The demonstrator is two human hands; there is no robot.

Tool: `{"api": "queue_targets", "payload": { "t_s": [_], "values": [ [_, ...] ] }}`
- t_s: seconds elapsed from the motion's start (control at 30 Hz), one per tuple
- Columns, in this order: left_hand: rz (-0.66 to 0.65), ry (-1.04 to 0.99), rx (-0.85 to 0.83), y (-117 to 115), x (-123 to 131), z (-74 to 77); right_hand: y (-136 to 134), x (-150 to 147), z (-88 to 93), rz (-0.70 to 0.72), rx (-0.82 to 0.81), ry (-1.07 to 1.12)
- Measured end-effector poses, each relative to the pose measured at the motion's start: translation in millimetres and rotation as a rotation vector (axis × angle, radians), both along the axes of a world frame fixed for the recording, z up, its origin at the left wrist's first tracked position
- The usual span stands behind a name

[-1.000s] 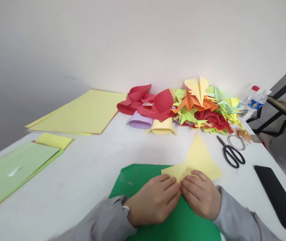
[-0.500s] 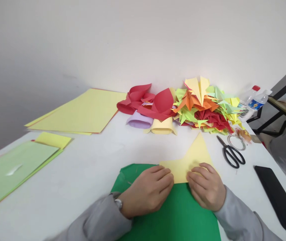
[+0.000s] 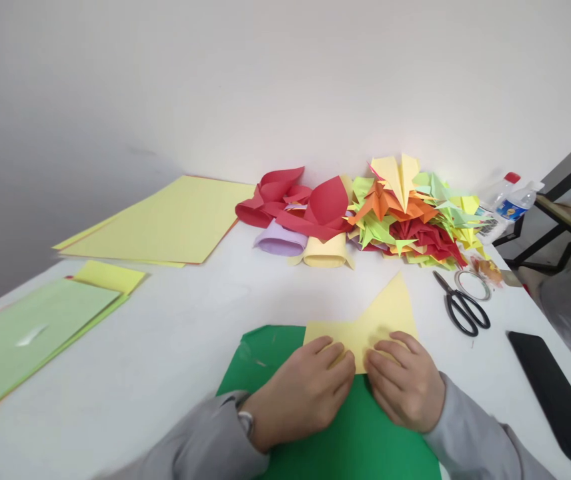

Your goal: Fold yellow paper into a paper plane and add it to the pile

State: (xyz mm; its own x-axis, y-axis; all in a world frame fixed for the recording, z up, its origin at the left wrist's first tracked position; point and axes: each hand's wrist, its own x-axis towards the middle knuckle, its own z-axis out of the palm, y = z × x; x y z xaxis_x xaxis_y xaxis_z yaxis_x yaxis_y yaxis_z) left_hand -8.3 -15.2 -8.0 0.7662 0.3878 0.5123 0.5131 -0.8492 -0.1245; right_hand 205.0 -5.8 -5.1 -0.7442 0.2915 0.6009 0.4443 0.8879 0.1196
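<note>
A folded yellow paper [image 3: 383, 312] lies over the upper edge of a green sheet [image 3: 355, 433], one pointed part reaching up and right toward the wall. My left hand [image 3: 304, 389] is closed on the paper's lower edge, its fingers curled over it. Close beside it, my right hand [image 3: 404, 381] also holds that lower edge with bent fingers. Only a small gap separates the fingertips of the two hands. The thumbs are hidden beneath the hands.
Black scissors [image 3: 461, 304] and a tape roll [image 3: 472, 285] lie right, beyond a black phone-like slab [image 3: 555, 393]. Folded paper pieces [image 3: 410, 220] and red paper shapes [image 3: 325, 207] are piled by the wall. Yellow sheets [image 3: 165, 223] and green sheets [image 3: 40, 327] lie left.
The yellow paper has shifted left and slightly toward me. My right hand has moved left, and my left hand slightly right, so the fingertips are closer together.
</note>
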Motion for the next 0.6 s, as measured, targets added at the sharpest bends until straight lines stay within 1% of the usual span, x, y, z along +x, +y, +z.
{"api": "queue_targets", "payload": {
  "t_s": [0.23, 0.43, 0.6],
  "values": [
    [0.025, -0.087, 0.049, 15, -15, 6.0, 14, 19, 6.6, -0.081, 0.013, 0.013],
    [0.041, -0.099, 0.124, 23, -25, 11.6, 22, 31, 7.1, -0.139, 0.037, 0.019],
    [0.072, -0.126, 0.149, 28, -32, 12.0, 30, 44, 5.7, -0.199, 0.045, 0.06]
  ]
}}
